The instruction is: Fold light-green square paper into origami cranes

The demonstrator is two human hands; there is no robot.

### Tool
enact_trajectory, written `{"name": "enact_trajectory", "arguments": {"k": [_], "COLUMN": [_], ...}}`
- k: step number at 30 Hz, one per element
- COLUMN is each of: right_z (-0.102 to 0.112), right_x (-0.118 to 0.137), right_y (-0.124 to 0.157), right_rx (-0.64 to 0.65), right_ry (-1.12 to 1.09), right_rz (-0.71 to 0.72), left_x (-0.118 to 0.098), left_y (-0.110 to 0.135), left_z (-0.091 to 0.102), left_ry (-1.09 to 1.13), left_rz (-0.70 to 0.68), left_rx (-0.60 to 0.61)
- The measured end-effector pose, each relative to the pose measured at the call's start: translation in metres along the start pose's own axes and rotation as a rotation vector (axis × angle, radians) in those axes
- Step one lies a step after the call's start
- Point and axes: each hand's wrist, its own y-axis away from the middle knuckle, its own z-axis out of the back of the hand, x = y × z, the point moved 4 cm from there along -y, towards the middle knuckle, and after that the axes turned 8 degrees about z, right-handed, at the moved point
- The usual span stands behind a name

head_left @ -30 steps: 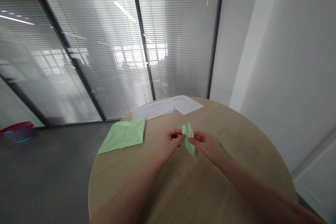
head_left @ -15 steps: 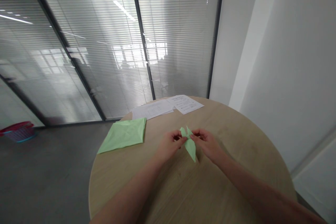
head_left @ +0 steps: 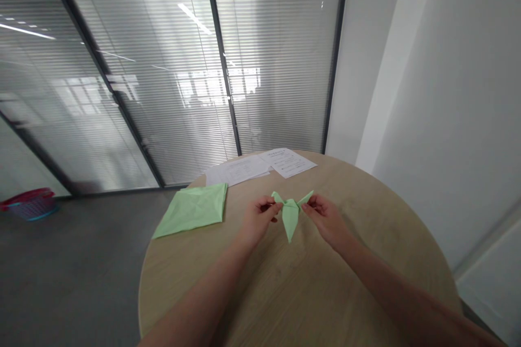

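A light green folded paper figure (head_left: 290, 218), shaped like an origami crane, hangs between my two hands over the table. One broad pointed part faces down towards me, and two narrow points spread out to the left and right. My left hand (head_left: 260, 214) pinches the left point between thumb and fingers. On the other side, my right hand (head_left: 324, 216) pinches the base of the right point, whose tip sticks up past the fingers. The curled fingers of both hands are partly hidden.
Green sheets (head_left: 195, 207) lie stacked at the left edge of the round wooden table (head_left: 391, 260). Printed white papers (head_left: 285, 161) lie at its far side. A red and blue basket (head_left: 31, 203) stands on the floor at left. Glass panels with blinds rise behind.
My hands have moved slightly apart, pulling the two narrow points outward to the sides. The broad part has swung from slanting right to pointing nearly straight towards me.
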Motion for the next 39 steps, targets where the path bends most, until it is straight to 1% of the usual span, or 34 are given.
{"name": "enact_trajectory", "arguments": {"k": [6, 10, 12, 17, 19, 20, 22, 24, 26, 28, 30, 32, 35, 37, 39], "right_z": [0.006, 0.005, 0.002, -0.002, -0.001, 0.0, 0.002, 0.001, -0.003, -0.008, -0.01, -0.01, -0.007, -0.003, 0.0], "right_x": [0.014, 0.02, 0.022, 0.023, 0.021, 0.019, 0.014, 0.007, 0.003, 0.001, 0.002, 0.002, -0.002, -0.006, -0.006], "right_y": [0.0, 0.002, 0.004, 0.005, 0.004, 0.003, 0.002, 0.003, 0.006, 0.009, 0.01, 0.01, 0.007, 0.006, 0.004], "right_rx": [-0.055, -0.07, -0.057, 0.014, 0.014, -0.002, -0.05, -0.062, -0.01, 0.065, 0.119, 0.141, 0.101, 0.059, 0.032], "right_ry": [0.05, 0.079, 0.083, 0.028, -0.031, -0.067, -0.147, -0.232, -0.298, -0.328, -0.328, -0.324, -0.327, -0.304, -0.212], "right_rz": [0.066, 0.096, 0.111, 0.139, 0.095, 0.051, -0.079, -0.235, -0.37, -0.431, -0.413, -0.368, -0.341, -0.327, -0.263], "left_x": [-0.001, -0.002, -0.002, 0.0, 0.0, 0.0, -0.001, -0.003, -0.004, -0.004, -0.001, 0.005, 0.017, 0.024, 0.028], "left_y": [-0.002, 0.0, 0.001, 0.001, -0.001, -0.001, -0.001, 0.001, 0.003, 0.005, 0.005, 0.004, 0.004, 0.006, 0.009], "left_z": [0.004, -0.001, -0.003, -0.002, 0.0, 0.0, 0.0, -0.002, -0.006, -0.01, -0.013, -0.014, -0.016, -0.019, -0.023], "left_ry": [0.007, -0.04, -0.056, -0.028, -0.024, -0.027, -0.032, -0.03, -0.031, -0.049, -0.071, -0.044, 0.085, 0.116, 0.054], "left_rz": [-0.032, -0.047, -0.058, -0.068, -0.084, -0.093, -0.106, -0.107, -0.108, -0.102, -0.073, -0.013, 0.159, 0.285, 0.354], "left_rx": [-0.023, 0.038, 0.057, 0.045, 0.038, 0.038, 0.054, 0.108, 0.174, 0.221, 0.233, 0.198, 0.162, 0.215, 0.299]}}
